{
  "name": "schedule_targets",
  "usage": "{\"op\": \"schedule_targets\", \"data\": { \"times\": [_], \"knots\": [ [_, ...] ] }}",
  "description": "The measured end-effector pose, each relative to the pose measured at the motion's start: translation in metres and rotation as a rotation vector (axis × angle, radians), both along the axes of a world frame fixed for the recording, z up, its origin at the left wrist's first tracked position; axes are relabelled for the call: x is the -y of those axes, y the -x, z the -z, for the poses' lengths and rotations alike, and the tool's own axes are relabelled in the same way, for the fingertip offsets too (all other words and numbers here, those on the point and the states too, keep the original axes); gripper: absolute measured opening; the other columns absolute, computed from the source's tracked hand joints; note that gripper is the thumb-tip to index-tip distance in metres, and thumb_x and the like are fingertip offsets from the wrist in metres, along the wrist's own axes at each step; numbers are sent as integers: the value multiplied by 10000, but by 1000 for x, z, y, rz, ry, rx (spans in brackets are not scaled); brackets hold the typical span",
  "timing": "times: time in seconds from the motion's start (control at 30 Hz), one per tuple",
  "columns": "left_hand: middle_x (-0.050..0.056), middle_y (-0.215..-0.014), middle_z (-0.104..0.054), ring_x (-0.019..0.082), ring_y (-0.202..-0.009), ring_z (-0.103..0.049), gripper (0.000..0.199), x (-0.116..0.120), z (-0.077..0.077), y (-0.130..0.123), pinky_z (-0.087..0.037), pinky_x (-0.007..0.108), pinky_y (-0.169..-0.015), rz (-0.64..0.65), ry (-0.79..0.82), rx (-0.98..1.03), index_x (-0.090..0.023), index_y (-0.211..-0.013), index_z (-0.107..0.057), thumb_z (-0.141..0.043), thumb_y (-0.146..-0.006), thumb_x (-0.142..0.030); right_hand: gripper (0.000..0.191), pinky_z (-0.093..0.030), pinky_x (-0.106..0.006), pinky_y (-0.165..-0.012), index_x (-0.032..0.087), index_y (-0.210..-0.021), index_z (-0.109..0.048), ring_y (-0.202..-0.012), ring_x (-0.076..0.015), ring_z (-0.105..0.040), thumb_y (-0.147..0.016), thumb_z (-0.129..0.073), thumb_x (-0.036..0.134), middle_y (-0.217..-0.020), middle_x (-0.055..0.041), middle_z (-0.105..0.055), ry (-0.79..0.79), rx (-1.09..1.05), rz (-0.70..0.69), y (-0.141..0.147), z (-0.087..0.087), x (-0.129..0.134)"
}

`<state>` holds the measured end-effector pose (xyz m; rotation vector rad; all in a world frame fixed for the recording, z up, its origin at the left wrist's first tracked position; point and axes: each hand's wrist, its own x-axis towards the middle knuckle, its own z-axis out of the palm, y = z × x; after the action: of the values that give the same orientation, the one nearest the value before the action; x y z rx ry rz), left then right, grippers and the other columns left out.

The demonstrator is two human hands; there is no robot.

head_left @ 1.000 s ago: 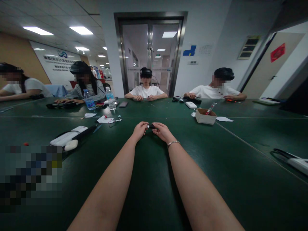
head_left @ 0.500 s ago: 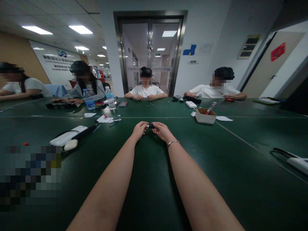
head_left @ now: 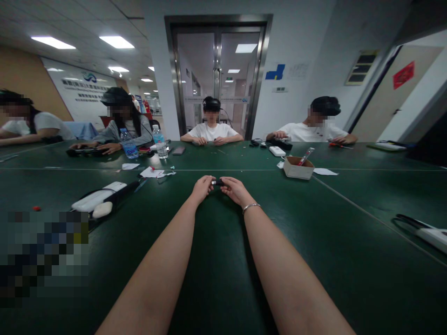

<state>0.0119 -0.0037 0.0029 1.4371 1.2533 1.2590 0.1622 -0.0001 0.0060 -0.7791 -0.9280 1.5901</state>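
Observation:
Both arms reach forward over the dark green table [head_left: 223,251]. My left hand [head_left: 203,190] pinches the silvery left end of a small black object [head_left: 218,183]. On the object's other side, my right hand [head_left: 235,190] has its fingers closed around the black end; a bracelet circles that wrist. The object lies roughly level between the two hands, just above or on the tabletop. Its exact kind is too small to make out.
An open cardboard box [head_left: 299,169] holding a red-and-clear item stands ahead right. Ahead left are two water bottles [head_left: 160,143] and paper scraps [head_left: 152,172]. A white device [head_left: 99,197] with a black cable lies at left. Several people sit across the table.
My hands and the black object stay almost in place. Across the table at the left and right, people's hands have shifted slightly.

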Motion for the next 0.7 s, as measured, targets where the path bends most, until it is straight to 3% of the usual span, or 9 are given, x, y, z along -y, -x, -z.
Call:
{"op": "schedule_targets", "data": {
  "times": [0.7],
  "knots": [
    [-2, -641, -497, 75, -488, -443, 213, 1, -2, 0, -354, 156, -414, 8, 5, 34, -136, -962, -592, -464, -802, -197, 63, -482, -182, -498, 131, -775, -646, -534, -100, -578, -743, -687, 97, -676, -31, -628, -16, 9, -11, 0, 2, -1]
  ]
}}
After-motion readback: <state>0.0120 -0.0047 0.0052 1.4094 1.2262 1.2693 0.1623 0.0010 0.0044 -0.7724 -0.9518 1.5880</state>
